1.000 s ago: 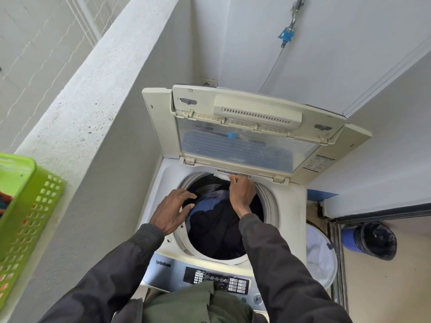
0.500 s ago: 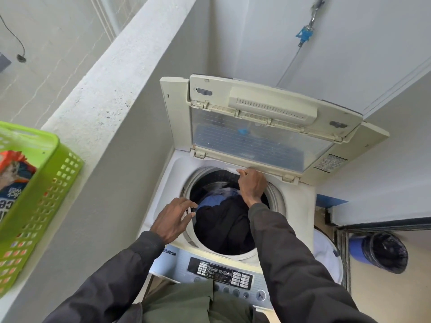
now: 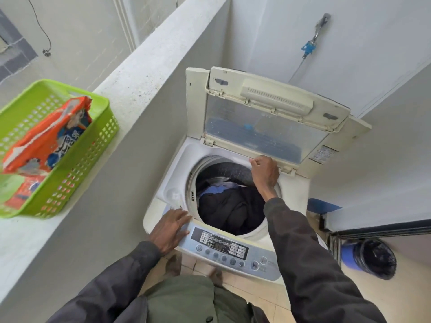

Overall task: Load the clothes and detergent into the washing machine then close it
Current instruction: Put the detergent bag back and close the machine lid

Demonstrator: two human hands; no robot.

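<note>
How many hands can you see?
2. The left hand rests flat on the front left corner of the washing machine. The right hand grips the tub rim at the back, under the open lid.

The left hand [image 3: 171, 229] is laid flat, palm down, its fingers straight and spread, the left arm [image 3: 112, 283] bent. The right arm [image 3: 300, 252] is stretched forward. The right hand [image 3: 264, 172] is curled knuckles-up, and a white edge [image 3: 240, 159] is pinched at its fingertips.

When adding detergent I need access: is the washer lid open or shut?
Open: the lid stands folded upright behind the drum, clothes visible inside.
</note>
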